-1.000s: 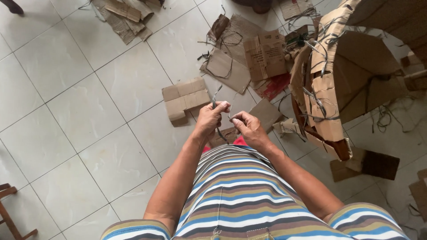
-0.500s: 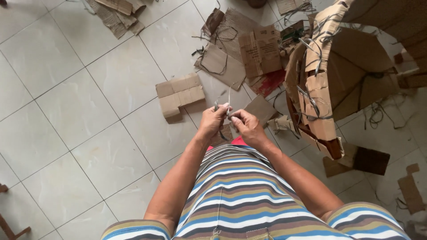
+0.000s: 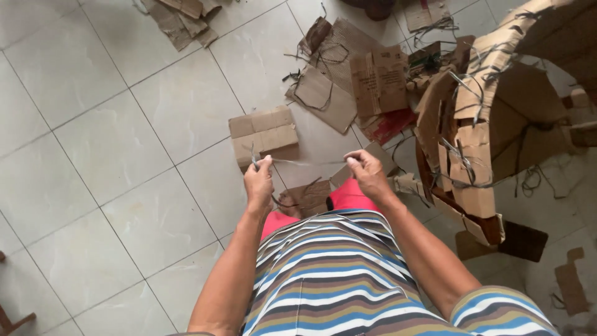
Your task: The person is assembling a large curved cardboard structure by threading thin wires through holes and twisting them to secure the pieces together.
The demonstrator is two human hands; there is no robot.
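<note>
I look down over a striped shirt at a tiled floor. My left hand [image 3: 259, 183] and my right hand [image 3: 367, 172] each pinch one end of a thin grey string [image 3: 306, 163], stretched taut and nearly level between them. A short tail of the string sticks up past my left fingers. Just beyond my left hand lies a folded cardboard piece [image 3: 263, 132]. A large curved cardboard structure [image 3: 476, 134], laced with similar grey ties, stands right of my right hand.
Cardboard scraps with loose strings [image 3: 348, 74] litter the floor ahead, and more scraps [image 3: 180, 15] lie at the top left. A red patch [image 3: 388, 124] shows under the cardboard. Small brown pieces [image 3: 572, 289] lie at the right. A wooden leg [image 3: 12, 320] shows bottom left.
My hands were close together in front of me; they have drawn apart sideways, pulling the string out straight between them. The view has shifted slightly.
</note>
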